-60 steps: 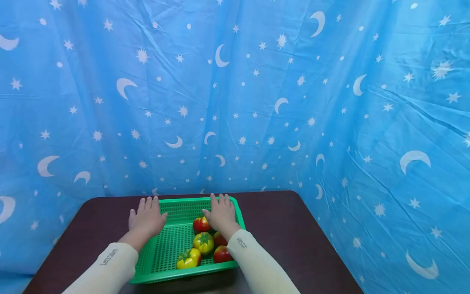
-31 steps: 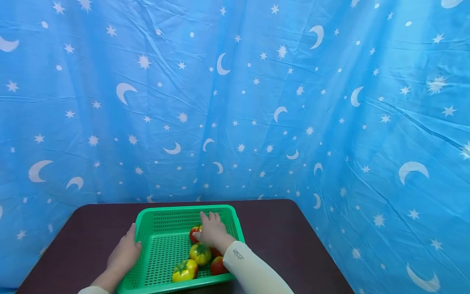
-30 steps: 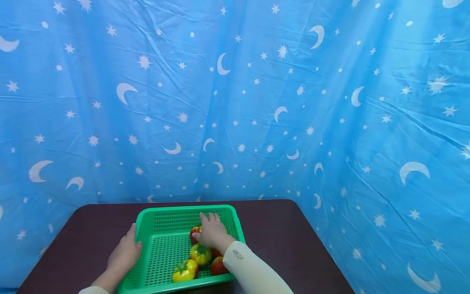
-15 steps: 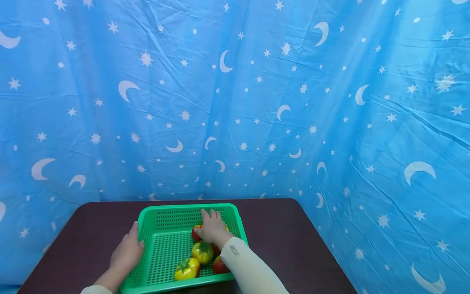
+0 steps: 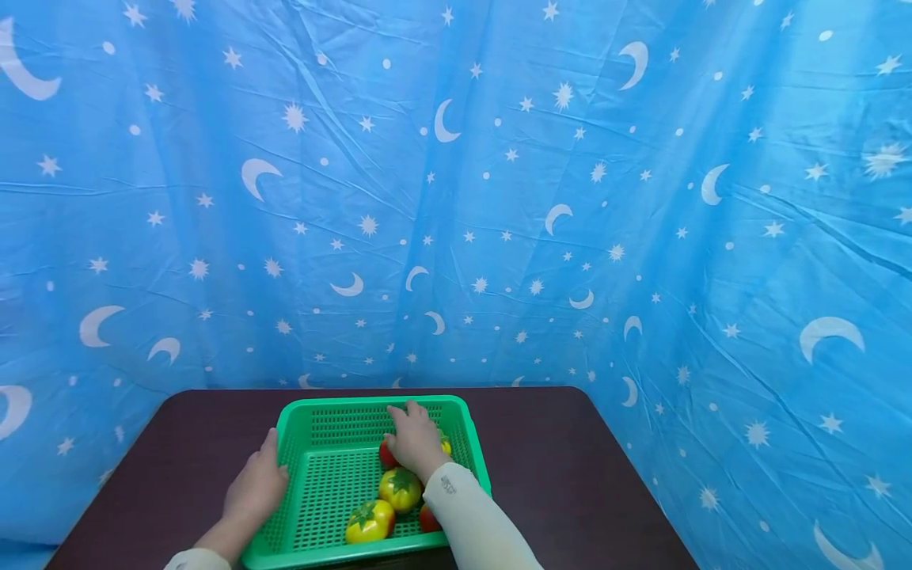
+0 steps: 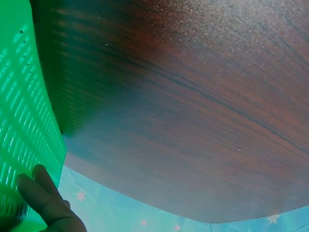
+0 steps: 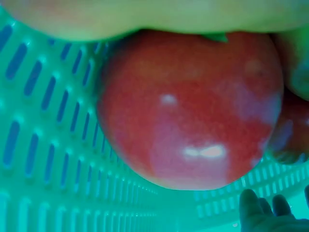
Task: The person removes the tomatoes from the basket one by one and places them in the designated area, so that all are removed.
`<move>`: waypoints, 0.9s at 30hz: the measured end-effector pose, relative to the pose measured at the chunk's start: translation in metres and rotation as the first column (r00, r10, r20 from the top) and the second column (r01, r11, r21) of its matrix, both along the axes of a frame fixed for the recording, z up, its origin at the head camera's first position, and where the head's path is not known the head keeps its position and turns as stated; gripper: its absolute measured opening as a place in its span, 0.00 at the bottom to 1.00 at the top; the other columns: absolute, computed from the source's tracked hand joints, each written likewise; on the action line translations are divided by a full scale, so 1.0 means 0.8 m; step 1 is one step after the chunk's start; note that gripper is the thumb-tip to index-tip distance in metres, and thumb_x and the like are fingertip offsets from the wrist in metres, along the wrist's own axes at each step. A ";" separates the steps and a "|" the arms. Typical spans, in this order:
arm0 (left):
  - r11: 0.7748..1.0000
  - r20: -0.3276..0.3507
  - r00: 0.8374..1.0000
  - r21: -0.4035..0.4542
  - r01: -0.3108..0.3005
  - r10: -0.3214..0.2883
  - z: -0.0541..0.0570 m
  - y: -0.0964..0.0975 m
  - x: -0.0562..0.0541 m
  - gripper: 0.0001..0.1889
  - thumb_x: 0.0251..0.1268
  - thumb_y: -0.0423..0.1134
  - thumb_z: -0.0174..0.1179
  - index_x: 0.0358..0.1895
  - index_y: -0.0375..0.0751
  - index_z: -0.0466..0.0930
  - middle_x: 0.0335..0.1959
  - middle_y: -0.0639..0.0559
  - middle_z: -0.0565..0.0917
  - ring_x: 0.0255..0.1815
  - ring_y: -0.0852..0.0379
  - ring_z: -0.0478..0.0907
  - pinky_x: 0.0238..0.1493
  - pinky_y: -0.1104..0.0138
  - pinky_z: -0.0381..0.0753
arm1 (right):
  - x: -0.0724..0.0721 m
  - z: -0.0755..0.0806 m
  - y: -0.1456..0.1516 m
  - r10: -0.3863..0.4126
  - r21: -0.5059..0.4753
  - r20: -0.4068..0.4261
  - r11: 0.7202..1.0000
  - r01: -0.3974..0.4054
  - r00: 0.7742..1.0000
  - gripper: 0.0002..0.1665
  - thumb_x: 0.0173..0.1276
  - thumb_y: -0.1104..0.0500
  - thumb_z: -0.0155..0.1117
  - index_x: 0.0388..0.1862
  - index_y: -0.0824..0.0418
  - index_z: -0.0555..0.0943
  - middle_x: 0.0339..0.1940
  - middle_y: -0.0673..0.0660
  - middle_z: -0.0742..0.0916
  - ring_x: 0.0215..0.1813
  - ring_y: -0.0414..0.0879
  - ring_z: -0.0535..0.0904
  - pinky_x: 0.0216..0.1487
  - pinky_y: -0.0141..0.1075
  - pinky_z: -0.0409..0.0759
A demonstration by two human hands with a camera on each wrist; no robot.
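Observation:
A green plastic basket (image 5: 313, 538) stands on the dark table, with several red and yellow tomatoes in its right half. My left hand (image 5: 252, 487) grips the basket's left wall, thumb over the rim; in the left wrist view its fingers (image 6: 46, 193) lie against the outer wall. Inside, my right hand (image 5: 419, 443) is spread over the far tomatoes, beside a red tomato (image 5: 387, 454). A yellow-green tomato (image 5: 400, 489) and a yellow tomato (image 5: 370, 521) sit nearer. In the right wrist view a red tomato (image 7: 193, 111) fills the middle, and fingertips (image 7: 251, 205) show below right.
The dark wood-grain table (image 5: 556, 475) extends on both sides of the basket. A blue curtain (image 5: 499, 198) with white stars and moons hangs behind the table and along its right side. Another red tomato (image 5: 429, 518) is partly behind the right sleeve (image 5: 477, 514).
Two seconds ago both hands were spread above the basket. My left has come down to its left wall, my right lower over the tomatoes; over the last half second little differs.

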State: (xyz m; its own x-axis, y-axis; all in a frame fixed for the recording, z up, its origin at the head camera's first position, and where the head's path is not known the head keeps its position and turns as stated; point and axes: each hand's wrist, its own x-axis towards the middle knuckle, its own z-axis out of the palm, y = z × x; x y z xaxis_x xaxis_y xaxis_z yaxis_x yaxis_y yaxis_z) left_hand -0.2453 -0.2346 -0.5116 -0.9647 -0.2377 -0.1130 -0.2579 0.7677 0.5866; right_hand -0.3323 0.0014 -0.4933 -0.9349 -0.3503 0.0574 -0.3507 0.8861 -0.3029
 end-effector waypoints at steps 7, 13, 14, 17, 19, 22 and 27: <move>1.000 -0.016 1.000 -0.010 0.005 -0.005 -0.002 0.000 0.000 0.39 0.74 0.33 0.49 0.79 0.25 0.37 0.66 0.18 0.65 0.62 0.23 0.70 0.50 0.39 0.78 | 0.002 -0.009 -0.004 -0.021 0.025 0.034 0.999 0.020 0.999 0.31 0.75 0.48 0.60 0.75 0.48 0.69 0.75 0.58 0.73 0.74 0.57 0.70 0.66 0.53 0.77; 1.000 -0.009 1.000 -0.005 0.001 -0.001 -0.004 0.000 0.000 0.40 0.74 0.33 0.49 0.79 0.26 0.35 0.65 0.18 0.65 0.62 0.23 0.70 0.49 0.39 0.78 | 0.003 -0.012 -0.004 -0.037 0.068 0.045 0.997 0.034 0.998 0.28 0.75 0.48 0.60 0.70 0.54 0.74 0.68 0.58 0.79 0.66 0.56 0.77 0.63 0.48 0.80; 1.000 -0.011 1.000 -0.006 0.002 -0.003 -0.004 0.000 0.001 0.40 0.74 0.33 0.49 0.79 0.26 0.35 0.65 0.18 0.65 0.61 0.23 0.70 0.49 0.40 0.78 | 0.004 -0.013 -0.004 -0.035 0.087 0.046 0.996 0.031 0.998 0.27 0.75 0.48 0.60 0.69 0.54 0.75 0.66 0.57 0.80 0.65 0.54 0.79 0.62 0.47 0.81; 1.000 -0.015 1.000 -0.009 -0.002 0.002 -0.004 0.001 0.000 0.39 0.74 0.33 0.49 0.79 0.25 0.36 0.65 0.18 0.66 0.61 0.23 0.71 0.48 0.40 0.78 | 0.006 -0.012 -0.003 -0.014 0.121 0.070 0.993 0.006 0.997 0.23 0.74 0.47 0.60 0.63 0.55 0.79 0.61 0.56 0.84 0.59 0.52 0.82 0.58 0.45 0.82; 1.000 -0.019 1.000 -0.013 -0.005 0.004 -0.003 0.001 0.001 0.39 0.74 0.33 0.49 0.79 0.25 0.37 0.64 0.19 0.67 0.60 0.24 0.71 0.47 0.40 0.79 | 0.007 -0.011 -0.003 0.002 0.136 0.092 0.991 -0.014 0.996 0.22 0.74 0.47 0.61 0.61 0.54 0.80 0.60 0.55 0.84 0.58 0.51 0.82 0.58 0.44 0.83; 1.000 -0.019 1.000 -0.012 -0.002 0.002 -0.004 0.000 0.001 0.39 0.74 0.33 0.50 0.79 0.25 0.37 0.63 0.18 0.67 0.59 0.24 0.72 0.46 0.41 0.79 | 0.008 -0.010 -0.003 0.022 0.156 0.100 0.987 -0.037 0.995 0.22 0.72 0.47 0.63 0.60 0.53 0.80 0.58 0.54 0.85 0.54 0.50 0.82 0.55 0.42 0.83; 1.000 -0.008 1.000 -0.006 0.002 -0.002 -0.002 0.000 0.001 0.39 0.74 0.33 0.49 0.79 0.25 0.36 0.64 0.18 0.66 0.59 0.24 0.72 0.45 0.42 0.79 | 0.005 -0.013 -0.005 0.030 0.215 0.055 0.976 -0.041 0.998 0.23 0.68 0.48 0.67 0.59 0.53 0.81 0.55 0.53 0.86 0.51 0.49 0.82 0.54 0.43 0.83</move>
State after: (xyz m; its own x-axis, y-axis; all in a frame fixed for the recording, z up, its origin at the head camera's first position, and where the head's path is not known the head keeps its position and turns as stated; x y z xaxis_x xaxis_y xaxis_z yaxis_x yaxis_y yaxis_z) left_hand -0.2444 -0.2344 -0.5135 -0.9662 -0.2361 -0.1035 -0.2512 0.7720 0.5839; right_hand -0.3280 -0.0024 -0.5037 -0.9213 -0.3824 -0.0709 -0.3722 0.9198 -0.1245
